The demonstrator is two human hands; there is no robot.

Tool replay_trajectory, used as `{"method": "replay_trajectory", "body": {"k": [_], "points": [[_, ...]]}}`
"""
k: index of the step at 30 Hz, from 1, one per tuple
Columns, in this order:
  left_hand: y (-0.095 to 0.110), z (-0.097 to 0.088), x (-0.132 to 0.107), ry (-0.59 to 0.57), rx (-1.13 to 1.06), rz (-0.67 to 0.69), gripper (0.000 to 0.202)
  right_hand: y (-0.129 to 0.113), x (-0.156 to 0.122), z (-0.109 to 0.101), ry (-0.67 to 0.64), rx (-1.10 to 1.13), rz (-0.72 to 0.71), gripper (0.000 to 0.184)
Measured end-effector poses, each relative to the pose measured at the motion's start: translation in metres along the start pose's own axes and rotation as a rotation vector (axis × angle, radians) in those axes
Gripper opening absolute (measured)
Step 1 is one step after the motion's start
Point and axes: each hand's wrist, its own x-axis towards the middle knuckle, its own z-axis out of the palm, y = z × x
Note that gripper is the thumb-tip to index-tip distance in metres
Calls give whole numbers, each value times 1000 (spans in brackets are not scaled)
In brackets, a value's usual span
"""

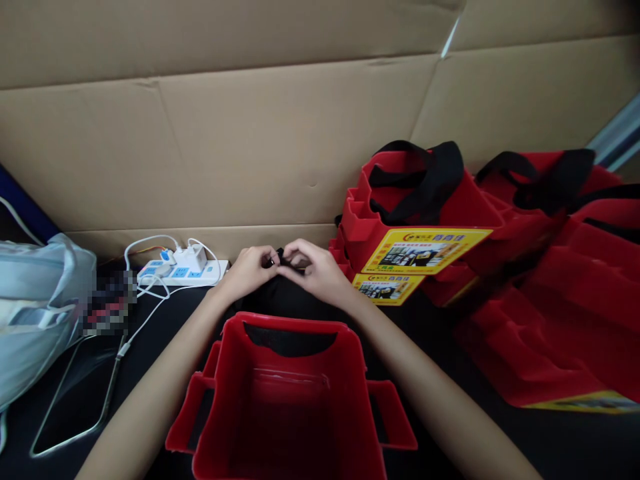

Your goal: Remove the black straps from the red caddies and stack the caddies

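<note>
An open red fabric bag with side pockets stands right in front of me on the dark table. Both my arms reach past it. My left hand and my right hand meet just beyond the bag's far rim, fingers pinched together on a small black piece, apparently the bag's black strap. What exactly the fingertips grip is too small to make out clearly.
Stacked red bags with black handles and yellow labels sit at the right, more red bags beyond. A white power strip with plugs and cables lies at the left, beside a pale plastic bag. Cardboard sheets wall the back.
</note>
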Motion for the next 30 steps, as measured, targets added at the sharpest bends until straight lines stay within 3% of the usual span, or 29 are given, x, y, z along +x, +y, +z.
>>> {"method": "replay_trajectory", "body": {"k": [2,4,6,9,14,18,21,25,27,30], "points": [[2,-2,-1,-7,-5,20,9,2,0,-4,-182,57,-47,37],[4,-5,-2,-9,-7,36,11,5,0,-9,-238,110,-65,39],[6,-7,-3,1,2,46,9,9,1,-12,-216,178,-71,32],[7,-10,-3,-16,24,93,9,13,2,-11,-196,221,-83,43],[9,-7,-3,-36,73,157,8,17,3,-2,-47,171,-35,21],[15,-3,-4,-41,161,197,15,21,2,2,-74,294,25,26],[20,-2,-4,46,172,169,19,25,2,5,-97,385,81,28],[19,-3,-3,217,262,89,9,24,3,13,40,517,153,24],[14,-3,-1,229,124,0,5,22,3,17,105,574,186,21],[5,1,0,105,-260,-112,4,19,4,19,114,609,211,17]]}}
